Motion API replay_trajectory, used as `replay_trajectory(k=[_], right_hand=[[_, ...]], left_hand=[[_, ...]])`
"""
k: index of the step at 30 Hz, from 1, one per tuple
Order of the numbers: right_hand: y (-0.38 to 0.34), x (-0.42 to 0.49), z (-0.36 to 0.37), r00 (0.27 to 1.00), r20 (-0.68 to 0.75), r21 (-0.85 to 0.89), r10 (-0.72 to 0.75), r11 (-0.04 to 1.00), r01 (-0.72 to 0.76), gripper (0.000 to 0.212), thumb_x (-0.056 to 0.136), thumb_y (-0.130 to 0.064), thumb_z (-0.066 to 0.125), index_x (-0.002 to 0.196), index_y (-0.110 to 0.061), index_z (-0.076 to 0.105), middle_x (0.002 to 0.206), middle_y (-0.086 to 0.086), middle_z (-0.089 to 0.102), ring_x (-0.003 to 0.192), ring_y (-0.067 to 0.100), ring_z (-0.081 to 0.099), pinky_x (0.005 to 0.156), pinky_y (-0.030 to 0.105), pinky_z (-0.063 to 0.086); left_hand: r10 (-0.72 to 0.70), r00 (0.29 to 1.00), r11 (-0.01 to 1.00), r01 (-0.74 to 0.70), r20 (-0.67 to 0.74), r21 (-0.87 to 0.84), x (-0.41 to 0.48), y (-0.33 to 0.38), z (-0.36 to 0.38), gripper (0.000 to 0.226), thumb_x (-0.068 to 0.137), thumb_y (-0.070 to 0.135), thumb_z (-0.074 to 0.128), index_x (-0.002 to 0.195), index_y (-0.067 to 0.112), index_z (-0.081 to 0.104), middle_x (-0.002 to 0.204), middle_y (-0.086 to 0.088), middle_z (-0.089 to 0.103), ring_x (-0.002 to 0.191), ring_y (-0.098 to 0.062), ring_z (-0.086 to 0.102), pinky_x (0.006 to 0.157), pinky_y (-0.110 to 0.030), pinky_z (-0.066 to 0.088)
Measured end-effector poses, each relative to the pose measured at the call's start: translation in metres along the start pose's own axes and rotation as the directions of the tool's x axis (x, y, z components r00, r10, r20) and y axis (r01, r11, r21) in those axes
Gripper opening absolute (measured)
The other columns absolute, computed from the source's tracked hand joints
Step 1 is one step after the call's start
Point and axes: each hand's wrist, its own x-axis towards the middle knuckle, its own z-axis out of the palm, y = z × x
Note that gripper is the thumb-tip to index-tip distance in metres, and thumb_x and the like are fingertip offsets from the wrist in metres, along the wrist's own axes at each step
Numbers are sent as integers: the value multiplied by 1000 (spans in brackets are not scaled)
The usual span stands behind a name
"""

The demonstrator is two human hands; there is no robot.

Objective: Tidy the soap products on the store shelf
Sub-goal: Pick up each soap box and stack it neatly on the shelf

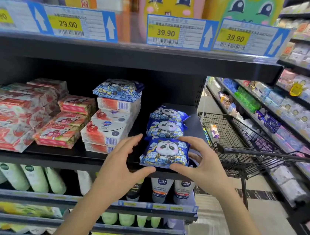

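The panda packets (166, 122) seem lined up at 3 o'clock, the right hand (203, 161) pinching the front packet (165, 153) and the left hand (122, 160) relaxed beside it, while a stray packet (117, 89) on the white boxes (108, 129) at 12 o'clock is probably still to move.

A black metal shelving unit (130, 56) fills the left, its upper edge lined with blue-and-yellow price tags (166, 31). To the right an aisle opens over a pale floor (214, 230), where a black wire shopping cart (262, 154) stands just beside the unit's end. Facing shelves (305, 109) line the aisle's far side, brightly lit.
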Motion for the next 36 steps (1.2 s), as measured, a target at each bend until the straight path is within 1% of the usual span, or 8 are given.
replay_trajectory(k=[5,8,14,19,22,25,29,36], right_hand=[[2,0,1,998,16,-153,68,986,-65,75,74,-38,90,140,-39,53,135,-29,55,120,-4,59,101,26,52],[2,1,3,994,-3,-157,107,982,-106,76,73,-40,91,138,-46,52,134,-28,58,120,-6,58,97,23,53],[-1,13,7,995,-71,-265,66,961,-83,73,77,-34,89,142,-32,56,142,-24,53,123,-6,54,95,5,45],[-17,18,5,991,-130,-462,-39,887,-25,70,71,-50,88,133,-28,64,143,-18,52,131,4,46,107,23,39],[-46,38,8,991,-124,-415,-57,910,0,67,72,-56,85,131,-30,64,134,-17,56,124,2,47,99,5,32],[-77,77,24,998,-29,-343,-48,939,35,73,74,-51,86,139,-30,60,136,-15,56,121,-1,51,96,4,38],[-99,145,54,997,70,-397,-26,916,52,91,73,-52,87,151,-25,47,150,-2,48,137,14,46,112,27,38],[-96,207,90,985,153,-527,79,850,14,104,71,-62,83,153,-14,41,156,8,44,143,28,40,116,38,38]], left_hand=[[55,996,977,-38,-76,210,-17,-21,3,55,85,39,80,136,36,59,127,24,58,118,11,46,103,-21,39],[170,982,926,-129,-87,354,-19,-37,12,41,88,37,79,123,19,72,122,8,66,114,-6,52,100,-34,49],[210,973,920,-165,-91,356,-18,-45,16,47,91,51,56,118,17,76,120,6,68,114,-10,53,103,-22,32],[191,975,953,-158,-110,258,-18,-46,17,46,90,50,60,119,19,75,120,11,65,116,-6,51,109,-9,25],[188,975,961,-158,-121,226,-16,-49,16,43,89,51,70,118,19,76,119,13,65,116,-2,49,109,-7,25],[197,973,960,-166,-123,225,-16,-50,16,42,89,50,71,118,20,75,118,13,65,115,-1,48,108,-7,24],[182,976,966,-154,-123,207,-16,-48,16,38,87,42,73,119,21,76,119,14,65,116,1,47,109,-7,23],[187,977,965,-162,-108,204,-16,-46,15,36,85,33,81,119,22,76,118,13,66,115,1,47,108,-5,21]])
